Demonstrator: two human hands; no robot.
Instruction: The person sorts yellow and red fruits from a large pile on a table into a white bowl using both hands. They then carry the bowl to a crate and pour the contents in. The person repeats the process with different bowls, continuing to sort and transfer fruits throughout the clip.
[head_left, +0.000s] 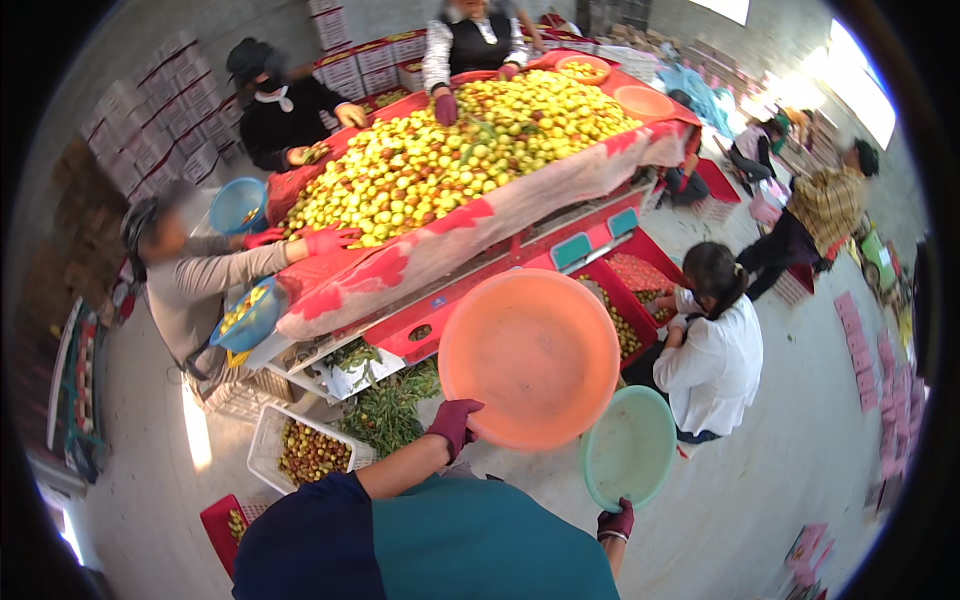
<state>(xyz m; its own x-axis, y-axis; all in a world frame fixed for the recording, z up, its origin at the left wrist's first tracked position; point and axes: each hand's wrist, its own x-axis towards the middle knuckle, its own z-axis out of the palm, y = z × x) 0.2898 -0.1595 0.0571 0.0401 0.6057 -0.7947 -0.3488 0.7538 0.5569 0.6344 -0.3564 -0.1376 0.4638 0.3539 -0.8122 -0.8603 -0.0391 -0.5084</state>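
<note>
An orange plastic basin (529, 360) with nothing in it hangs in front of me, its lower left rim gripped by my left hand (453, 429) in a maroon glove. My right hand (616, 520), gloved alike, holds the bottom rim of a smaller pale green basin (628, 450), also with nothing inside. The two basins are close side by side, the orange one higher in the view. Beyond them stands a sorting table draped with a red and pink blanket (450, 232), heaped with yellow-green and brown jujubes (450, 161).
Several people work around the table; a person in a white top (709, 367) sits close right beside red crates (637, 315) of fruit. At lower left are a white crate (259, 450) of jujubes and a leaf pile (386, 416). Blue basins (238, 204) flank the table's left end.
</note>
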